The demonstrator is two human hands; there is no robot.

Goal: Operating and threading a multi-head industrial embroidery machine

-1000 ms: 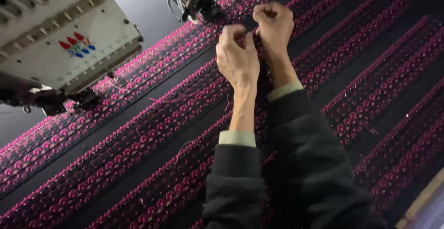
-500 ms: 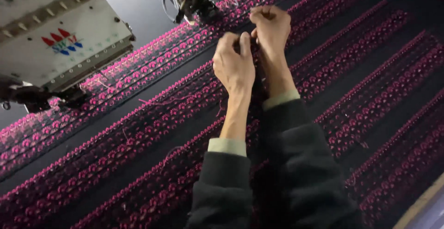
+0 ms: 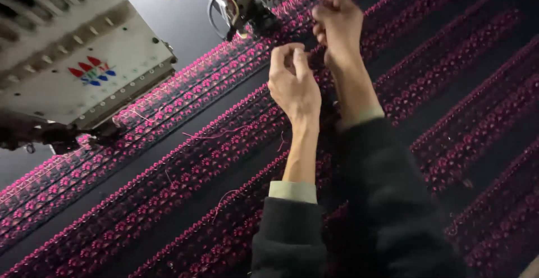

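Up at the far side of the dark fabric, both hands work close beside the needle assembly of an embroidery machine. The left hand has its fingers curled together as if pinching something fine, probably a thread, though no strand shows clearly between them. The right hand is clenched into a loose fist just beyond it, nearer the needle; what it grasps, if anything, I cannot tell. The fabric lies flat under both, crossed by diagonal bands of pink floral stitching, with a few loose pink threads trailing across it left of the wrist.

To handle a thread this fine well, I would judge it best to keep both hands close together, draw gently along the stitch line, and stay off the needles.

Another machine head, pale with small coloured marks, sits at the left, cut off by the frame. The needle tips are lost in shadow, and the fingertips hide whatever they hold.
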